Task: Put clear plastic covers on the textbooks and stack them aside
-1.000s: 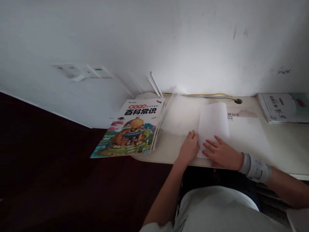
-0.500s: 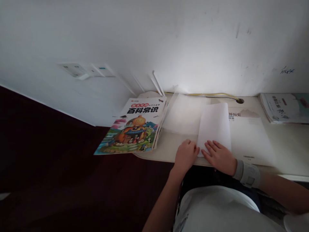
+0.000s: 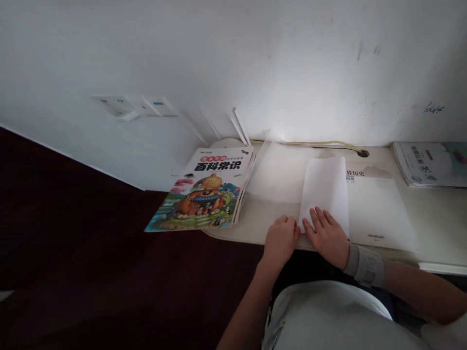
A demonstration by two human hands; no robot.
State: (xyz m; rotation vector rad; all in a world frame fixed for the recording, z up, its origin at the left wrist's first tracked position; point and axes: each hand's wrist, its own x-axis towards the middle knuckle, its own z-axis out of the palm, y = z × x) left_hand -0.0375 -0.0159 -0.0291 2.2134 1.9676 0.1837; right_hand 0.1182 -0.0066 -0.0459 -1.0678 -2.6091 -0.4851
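A white sheet [image 3: 324, 187], its left edge running along a fold, lies partly over a history book [image 3: 379, 209] whose printed cover shows to the right. My right hand [image 3: 327, 238] rests flat on the sheet's lower part, fingers apart. At the sheet's lower left corner, my left hand [image 3: 280, 240] is closed with curled fingers, its thumb side at the edge; the fingertips are partly hidden. A translucent plastic sheet [image 3: 279, 175] spreads leftward from under the white sheet, its corner raised against the wall.
Left of the plastic, a stack of books with a colourful cover [image 3: 206, 194] overhangs the desk's left end. More books [image 3: 432, 163] lie at the right. A yellow cable [image 3: 317, 142] runs along the wall to a desk hole [image 3: 362, 153]. A socket [image 3: 116, 106] is on the wall.
My right hand has shifted slightly left and up on the white sheet, its wrist following. My left hand stays almost in place at the corner. The view has moved a little.
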